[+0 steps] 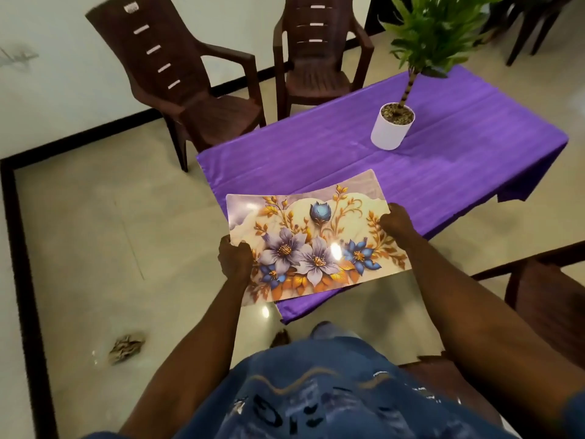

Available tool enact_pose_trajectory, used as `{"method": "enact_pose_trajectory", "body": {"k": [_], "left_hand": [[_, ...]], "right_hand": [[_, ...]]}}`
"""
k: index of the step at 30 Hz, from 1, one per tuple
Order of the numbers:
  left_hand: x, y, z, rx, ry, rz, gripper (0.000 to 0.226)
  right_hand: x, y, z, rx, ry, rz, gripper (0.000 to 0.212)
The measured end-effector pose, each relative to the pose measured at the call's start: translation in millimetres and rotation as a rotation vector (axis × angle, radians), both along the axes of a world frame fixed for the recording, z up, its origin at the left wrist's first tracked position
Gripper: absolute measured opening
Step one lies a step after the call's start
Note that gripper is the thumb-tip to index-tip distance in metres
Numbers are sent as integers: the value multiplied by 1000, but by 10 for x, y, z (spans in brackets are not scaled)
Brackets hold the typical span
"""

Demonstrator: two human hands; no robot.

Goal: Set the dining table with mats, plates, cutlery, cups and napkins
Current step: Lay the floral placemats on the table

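A glossy floral place mat (313,236) with purple and blue flowers and gold leaves hangs over the near left corner of the table (443,172), which wears a purple cloth. My left hand (235,259) grips the mat's left edge, thumb on top. My right hand (397,221) grips its right edge. The mat's left part juts out past the table's edge over the floor. No plates, cutlery, cups or napkins are in view.
A white pot with a green plant (392,126) stands on the table's middle. Two brown plastic chairs (196,90) (319,61) stand behind the table, another (544,299) at the right. A crumpled scrap (126,346) lies on the floor.
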State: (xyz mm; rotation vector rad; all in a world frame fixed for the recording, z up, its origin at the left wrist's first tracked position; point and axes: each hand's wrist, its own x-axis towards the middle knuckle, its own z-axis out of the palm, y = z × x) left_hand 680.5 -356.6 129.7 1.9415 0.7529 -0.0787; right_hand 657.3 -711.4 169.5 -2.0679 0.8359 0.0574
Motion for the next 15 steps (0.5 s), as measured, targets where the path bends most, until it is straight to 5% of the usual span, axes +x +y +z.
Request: {"method": "enact_pose_trajectory", "body": {"k": [6,15], "left_hand": [[103,-319,-77,7,77,25,41],[265,-1081,-239,-50,30,181,37]], "right_hand": [[221,-215,24,-22,24,38,60],[1017,-1157,-344,-31,111,144,45]]}}
